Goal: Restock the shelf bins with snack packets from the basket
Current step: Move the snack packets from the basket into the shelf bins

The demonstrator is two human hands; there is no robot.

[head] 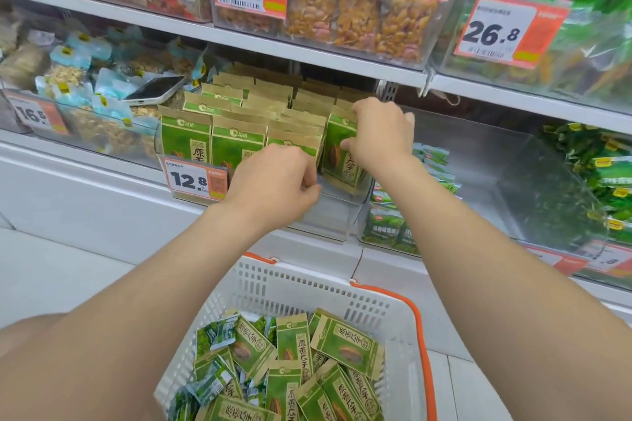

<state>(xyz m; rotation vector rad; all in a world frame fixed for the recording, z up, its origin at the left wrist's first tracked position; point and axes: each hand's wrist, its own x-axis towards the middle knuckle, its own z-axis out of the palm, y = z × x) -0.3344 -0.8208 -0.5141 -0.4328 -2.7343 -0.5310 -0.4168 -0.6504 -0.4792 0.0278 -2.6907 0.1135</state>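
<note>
1. Snack packets (342,147) at the right end of the clear shelf bin (328,215) were held by the right hand (379,133), its grip closed on the front packet: thumb on the printed face, fingers curled over the kraft top edge.
2. The left hand (273,181) pressed against the neighbouring row of packets (294,142), fingers bent and tucked into the gap beside the held packet; whether its grip pinched anything could not be told.
3. That held packet stood on its bottom edge, long axis vertical, top seal up, leaning slightly to the right, printed face toward the aisle like the rows beside it.
4. Done well, the step would probably mean the left hand keeping the rows pushed leftward so the gap stays wide, while the right seats the packet fully down and squares it with the front row.
5. The bin sat at the front edge of the lower shelf, price tag (196,179) on its front wall.
6. Below, the white basket (307,287) with orange handles held more packets (345,345), lying flat and pointing every way, mixed with small green sachets (219,331).
</note>
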